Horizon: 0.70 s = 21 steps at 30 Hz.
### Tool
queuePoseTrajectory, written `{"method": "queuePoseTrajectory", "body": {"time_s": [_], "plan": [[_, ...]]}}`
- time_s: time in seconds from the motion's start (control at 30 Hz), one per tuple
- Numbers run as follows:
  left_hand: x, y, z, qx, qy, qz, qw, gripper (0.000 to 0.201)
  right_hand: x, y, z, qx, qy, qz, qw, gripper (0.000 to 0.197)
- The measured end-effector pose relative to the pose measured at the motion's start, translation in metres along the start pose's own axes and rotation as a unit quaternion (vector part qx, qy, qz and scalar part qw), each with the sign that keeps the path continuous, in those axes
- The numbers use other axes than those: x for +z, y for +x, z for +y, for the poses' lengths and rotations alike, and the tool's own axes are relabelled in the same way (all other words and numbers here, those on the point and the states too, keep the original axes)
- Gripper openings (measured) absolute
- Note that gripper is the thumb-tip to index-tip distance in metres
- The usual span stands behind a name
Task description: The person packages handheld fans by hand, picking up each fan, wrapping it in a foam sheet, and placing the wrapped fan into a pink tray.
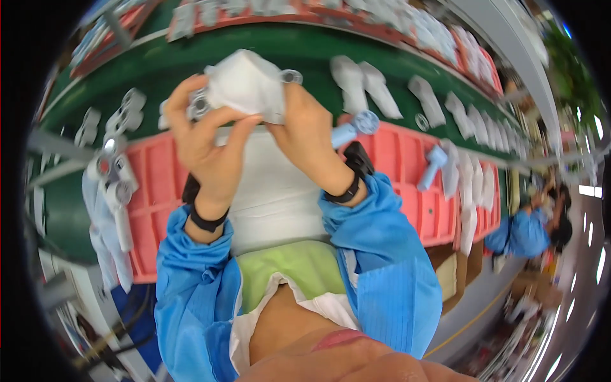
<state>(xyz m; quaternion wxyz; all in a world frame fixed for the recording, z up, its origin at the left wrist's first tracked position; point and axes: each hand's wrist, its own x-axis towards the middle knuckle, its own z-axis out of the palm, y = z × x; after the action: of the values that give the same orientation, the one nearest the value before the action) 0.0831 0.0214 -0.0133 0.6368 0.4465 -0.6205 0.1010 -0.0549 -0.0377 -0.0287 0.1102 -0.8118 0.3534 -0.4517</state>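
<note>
A soft white pouch (245,83) is held up in front of me over the green belt. My left hand (213,143) grips its lower left edge between thumb and fingers. My right hand (305,127) pinches its lower right side, the fingertips partly hidden behind it. What the pouch contains, if anything, does not show. A small ring-shaped grey part (198,102) appears by my left fingers; whether I touch it cannot be made out. Beside my right hand a light blue handheld fan (356,127) lies on the edge of a pink tray (407,197).
Several white-wrapped pieces (382,92) lie along the green belt (305,44). White handheld fans (118,184) and pale blue bags are piled at left. Another blue fan (434,165) lies in the tray at right. A person in blue (525,229) sits farther right.
</note>
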Motion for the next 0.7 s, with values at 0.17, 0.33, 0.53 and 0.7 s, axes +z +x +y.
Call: {"method": "queuePoseTrajectory", "body": {"time_s": [0.17, 0.33, 0.53, 0.7], "plan": [[0.002, 0.013, 0.002, -0.156, -0.185, 0.04, 0.97, 0.023, -0.04, 0.0, 0.004, 0.004, 0.025, -0.103, 0.994, 0.04], [0.022, -0.018, -0.046, -0.392, -0.352, -0.028, 0.85, 0.01, -0.089, -0.008, 0.023, 0.078, 0.019, -0.225, 0.971, 0.037], [0.073, -0.063, -0.041, -0.247, -0.045, -0.369, 0.895, 0.016, -0.158, -0.068, 0.118, 0.266, -0.276, -0.003, 0.924, 0.035], [0.086, -0.098, -0.033, -0.141, 0.089, -0.425, 0.89, 0.03, -0.185, -0.157, 0.215, 0.332, -0.448, -0.155, 0.816, 0.036]]}}
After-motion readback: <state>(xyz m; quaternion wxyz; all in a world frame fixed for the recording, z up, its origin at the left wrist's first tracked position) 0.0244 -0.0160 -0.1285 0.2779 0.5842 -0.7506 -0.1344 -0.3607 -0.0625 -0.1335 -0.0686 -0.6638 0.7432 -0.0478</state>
